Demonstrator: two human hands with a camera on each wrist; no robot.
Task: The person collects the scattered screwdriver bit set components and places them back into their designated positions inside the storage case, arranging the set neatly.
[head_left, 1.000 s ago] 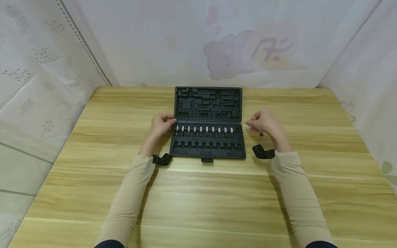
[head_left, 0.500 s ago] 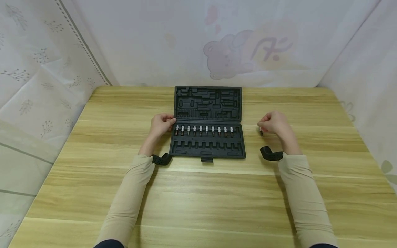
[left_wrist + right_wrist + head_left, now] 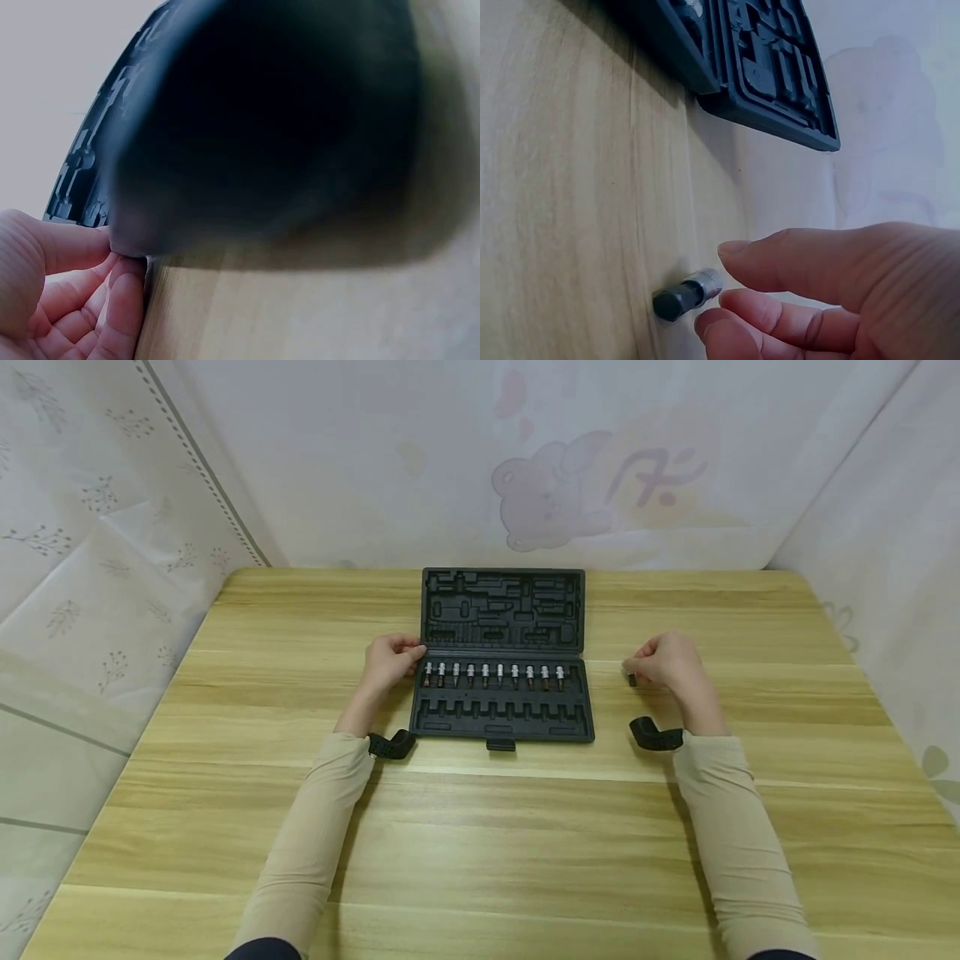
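Since a second ago the right hand [image 3: 667,662] has moved right from the case [image 3: 502,706] to a bit [image 3: 686,294] lying on the table [image 3: 480,827], fingers loosely curled, holding nothing, while the left hand [image 3: 390,662] grips the case's left edge.

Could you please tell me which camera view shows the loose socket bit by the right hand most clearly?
The right wrist view: the bit lies close-up on the table, just off the right hand's fingers. The head view shows only a tiny dark speck beside that hand. The left wrist view misses it entirely.
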